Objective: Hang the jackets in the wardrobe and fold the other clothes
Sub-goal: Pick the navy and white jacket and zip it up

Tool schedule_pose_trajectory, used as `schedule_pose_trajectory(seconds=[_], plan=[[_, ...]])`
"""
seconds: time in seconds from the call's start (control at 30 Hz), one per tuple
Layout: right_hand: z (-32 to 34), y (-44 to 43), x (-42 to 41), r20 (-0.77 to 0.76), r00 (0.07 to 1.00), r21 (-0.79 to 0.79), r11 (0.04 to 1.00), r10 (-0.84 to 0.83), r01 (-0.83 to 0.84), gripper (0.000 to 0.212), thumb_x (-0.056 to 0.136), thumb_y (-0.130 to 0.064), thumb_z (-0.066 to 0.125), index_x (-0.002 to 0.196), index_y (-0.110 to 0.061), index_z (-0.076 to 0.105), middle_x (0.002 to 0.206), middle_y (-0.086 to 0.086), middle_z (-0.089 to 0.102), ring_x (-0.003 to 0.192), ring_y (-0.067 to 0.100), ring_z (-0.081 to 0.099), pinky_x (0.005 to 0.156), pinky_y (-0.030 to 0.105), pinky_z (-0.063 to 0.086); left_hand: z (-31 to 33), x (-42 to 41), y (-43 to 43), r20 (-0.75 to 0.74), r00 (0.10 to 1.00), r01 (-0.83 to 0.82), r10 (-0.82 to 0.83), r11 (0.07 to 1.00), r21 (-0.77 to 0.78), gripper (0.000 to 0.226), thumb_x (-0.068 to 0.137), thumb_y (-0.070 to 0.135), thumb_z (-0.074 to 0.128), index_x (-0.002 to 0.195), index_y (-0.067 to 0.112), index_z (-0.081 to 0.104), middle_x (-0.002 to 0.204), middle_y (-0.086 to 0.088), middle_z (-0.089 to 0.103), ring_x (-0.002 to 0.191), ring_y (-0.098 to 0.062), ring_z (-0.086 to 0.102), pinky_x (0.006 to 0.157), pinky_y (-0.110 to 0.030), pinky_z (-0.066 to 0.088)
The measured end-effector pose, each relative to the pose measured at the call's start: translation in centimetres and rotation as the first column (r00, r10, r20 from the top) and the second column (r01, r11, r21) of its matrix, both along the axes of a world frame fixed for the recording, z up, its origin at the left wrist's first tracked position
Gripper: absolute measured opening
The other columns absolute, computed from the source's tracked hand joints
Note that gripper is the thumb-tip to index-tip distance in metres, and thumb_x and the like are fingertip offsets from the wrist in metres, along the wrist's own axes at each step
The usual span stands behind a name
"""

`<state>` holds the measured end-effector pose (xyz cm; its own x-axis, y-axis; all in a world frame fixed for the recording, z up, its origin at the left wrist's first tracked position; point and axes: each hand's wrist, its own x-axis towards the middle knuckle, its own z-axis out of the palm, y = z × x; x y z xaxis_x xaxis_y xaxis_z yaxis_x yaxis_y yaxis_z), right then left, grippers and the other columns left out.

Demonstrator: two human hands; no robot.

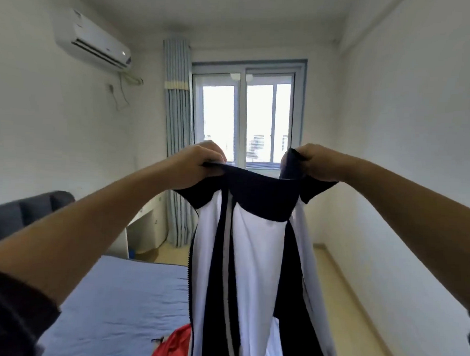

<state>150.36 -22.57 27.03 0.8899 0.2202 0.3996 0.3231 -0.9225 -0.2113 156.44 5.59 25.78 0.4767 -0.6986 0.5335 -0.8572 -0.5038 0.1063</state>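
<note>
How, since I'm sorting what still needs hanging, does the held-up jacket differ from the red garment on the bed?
The jacket is navy and white; the garment is red. The jacket hangs in the air, gripped at its top by the left hand and right hand; the garment lies on the bed, unheld. Both are clothing.

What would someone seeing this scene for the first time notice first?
First comes the navy and white jacket, held up in the middle of the view, with the left hand and the right hand gripping its dark top edge at either side. Behind it, the bright window glows in the far wall. Low down, a red garment lies on the blue-sheeted bed, just left of the hanging jacket.
</note>
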Motion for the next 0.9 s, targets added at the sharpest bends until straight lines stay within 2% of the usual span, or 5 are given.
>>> schedule_pose_trajectory(seconds=[0.17,0.33,0.43,0.67,0.9], plan=[[-1.1,-0.7,-1.4,0.189,0.971,-0.645,0.727,-0.144,0.233,0.024,0.095,-0.02,0.039,0.103,-0.021,0.062,0.098,-0.001,0.062,0.086,0.019,0.057,0.074,0.032,0.049,-3.4,-1.3,-2.7,-0.044,0.999,0.034,-0.029,0.992,0.118,0.009,0.091,0.017,0.06,0.09,0.017,0.069,0.114,0.01,0.048,0.108,-0.011,0.052,0.098,-0.022,0.038],[-2.3,-1.7,-1.2,-0.12,0.962,-0.472,0.867,-0.244,0.161,0.038,0.088,-0.006,0.039,0.101,-0.025,0.07,0.1,-0.003,0.067,0.088,0.017,0.062,0.08,0.036,0.054,-5.8,-0.8,-1.9,-0.02,0.999,0.045,-0.043,0.99,0.137,0.011,0.089,0.013,0.062,0.085,0.019,0.071,0.122,0.013,0.041,0.101,-0.008,0.057,0.095,-0.021,0.04],[-2.8,-1.7,-1.4,-0.24,0.953,-0.379,0.922,-0.184,0.083,0.053,0.08,0.01,0.035,0.103,-0.019,0.072,0.086,-0.008,0.064,0.064,-0.001,0.059,0.067,0.018,0.05,-6.7,-0.9,-1.2,-0.011,0.999,0.053,-0.052,0.984,0.169,0.012,0.088,0.01,0.063,0.083,0.018,0.071,0.122,0.016,0.041,0.103,-0.006,0.055,0.096,-0.024,0.04],[-2.4,-0.6,-0.6,-0.051,0.985,-0.082,0.982,0.164,-0.167,0.024,0.087,-0.001,0.056,0.097,-0.013,0.074,0.08,-0.015,0.06,0.077,0.005,0.056,0.08,0.022,0.046,-6.8,-4.9,-2.5,0.563,0.805,-0.017,-0.187,0.941,0.338,0.009,0.08,0.028,0.061,0.078,0.023,0.067,0.134,-0.001,0.051,0.091,-0.012,0.059,0.073,-0.025,0.051],[-2.4,1.7,0.1,-0.019,0.953,-0.017,0.953,0.303,-0.303,0.025,0.083,-0.004,0.063,0.079,-0.027,0.071,0.085,-0.009,0.056,0.077,0.006,0.053,0.074,0.021,0.048,-6.4,-6.4,-6.1,0.657,0.665,-0.043,-0.356,0.859,0.51,0.013,0.084,0.012,0.061,0.075,0.021,0.064,0.152,-0.004,0.033,0.08,-0.015,0.054,0.066,-0.031,0.048]])
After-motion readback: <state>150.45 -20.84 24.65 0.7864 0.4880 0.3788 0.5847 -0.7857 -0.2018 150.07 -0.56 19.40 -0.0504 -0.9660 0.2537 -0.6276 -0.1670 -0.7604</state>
